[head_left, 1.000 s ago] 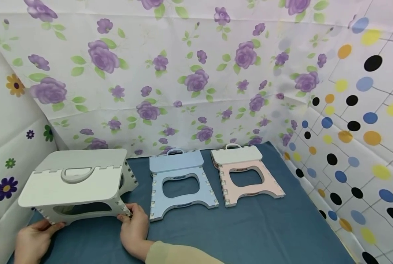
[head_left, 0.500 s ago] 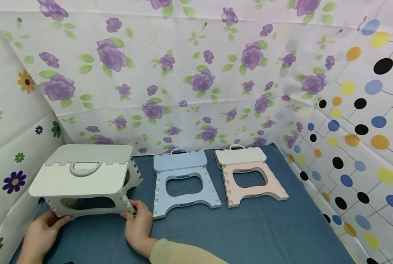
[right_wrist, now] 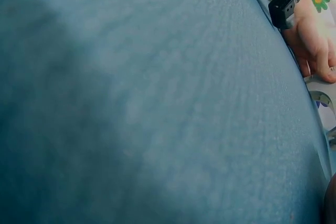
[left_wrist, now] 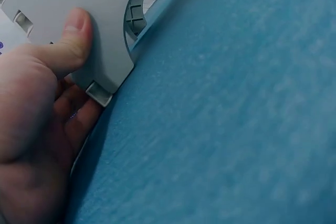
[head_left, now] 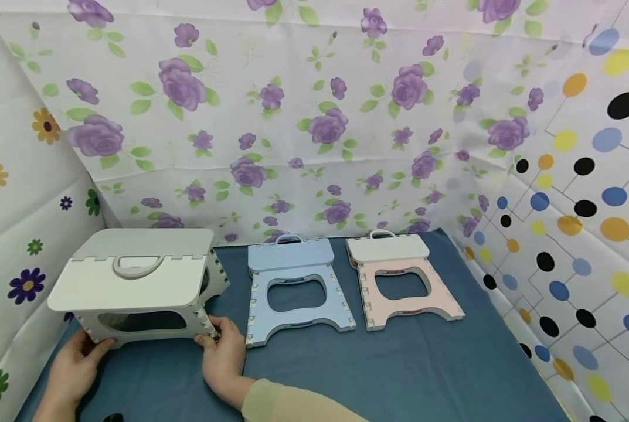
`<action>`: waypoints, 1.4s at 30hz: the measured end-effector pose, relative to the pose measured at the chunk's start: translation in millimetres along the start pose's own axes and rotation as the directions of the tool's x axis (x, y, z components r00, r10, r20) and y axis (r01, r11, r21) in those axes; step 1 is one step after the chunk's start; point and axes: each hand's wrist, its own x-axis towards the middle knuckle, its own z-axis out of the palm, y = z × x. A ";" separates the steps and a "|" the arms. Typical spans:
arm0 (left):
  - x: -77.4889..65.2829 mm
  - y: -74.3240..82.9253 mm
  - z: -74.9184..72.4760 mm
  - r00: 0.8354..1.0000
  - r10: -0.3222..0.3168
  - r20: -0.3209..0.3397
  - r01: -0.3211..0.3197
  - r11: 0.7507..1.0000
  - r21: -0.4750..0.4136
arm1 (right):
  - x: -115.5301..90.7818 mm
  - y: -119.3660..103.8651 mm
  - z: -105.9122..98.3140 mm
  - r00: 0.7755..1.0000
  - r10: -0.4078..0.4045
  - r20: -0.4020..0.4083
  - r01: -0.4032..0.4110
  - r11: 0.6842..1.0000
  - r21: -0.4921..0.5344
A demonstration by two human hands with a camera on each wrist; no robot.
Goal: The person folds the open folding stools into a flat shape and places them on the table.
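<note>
An unfolded white step stool (head_left: pixel 129 293) stands upright at the left of the blue cloth, its carry handle lying on the top panel. My left hand (head_left: pixel 74 369) grips the foot of its front left leg. In the left wrist view the left hand's thumb (left_wrist: pixel 76 40) lies on the leg's outer face, with the fingers curled behind near the cloth. My right hand (head_left: pixel 223 354) holds the front right leg low down, thumb in front, other fingers mostly hidden. The right wrist view shows mainly cloth, with the left hand (right_wrist: pixel 315 43) at the far edge.
A folded blue stool (head_left: pixel 290 258) lies flat right of the white one, and a folded pink stool (head_left: pixel 393 299) with a white top lies beyond it. Blue cloth (head_left: pixel 398 369) covers the table. Flowered sheet (head_left: pixel 277 123) hangs behind, dotted sheet (head_left: pixel 573 246) on the right.
The head view has shifted a little, moving everything right and up in it. The white stool sits slightly farther back, both hands keeping their hold on its front legs.
</note>
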 end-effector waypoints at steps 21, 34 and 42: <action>4.6 3.9 2.1 0.992 0.130 -0.004 -0.129 0.991 0.038 | -1.9 0.3 -6.9 0.996 -0.076 0.039 0.081 0.990 -0.116; 6.8 8.6 0.4 0.999 0.035 -0.016 -0.035 0.999 -0.001 | -3.6 -4.8 -8.3 0.998 -0.017 0.067 0.017 1.000 0.004; 5.7 6.0 2.4 0.996 -0.092 0.010 0.093 0.993 -0.075 | -0.9 -7.2 -4.4 0.992 0.119 0.051 -0.125 0.985 0.120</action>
